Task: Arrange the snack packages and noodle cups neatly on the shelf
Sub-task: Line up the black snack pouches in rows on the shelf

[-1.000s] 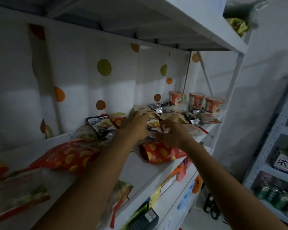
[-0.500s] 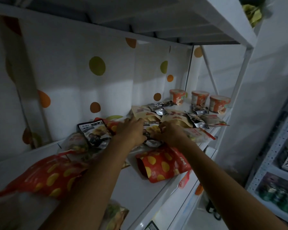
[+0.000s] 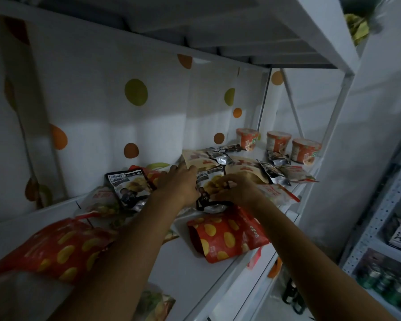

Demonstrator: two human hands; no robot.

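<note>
Masking dark pouch (image 3: 210, 184), left hand (image 3: 177, 184), grip unseen; right hand (image 3: 237, 190) pinches pouch.

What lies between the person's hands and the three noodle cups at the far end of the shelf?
Loose packets cover that stretch of shelf: two tan pouches just beyond the left hand and right hand, with silver packets lying on and past them, up to the noodle cups. The right hand pinches a black-and-yellow packet.
</note>
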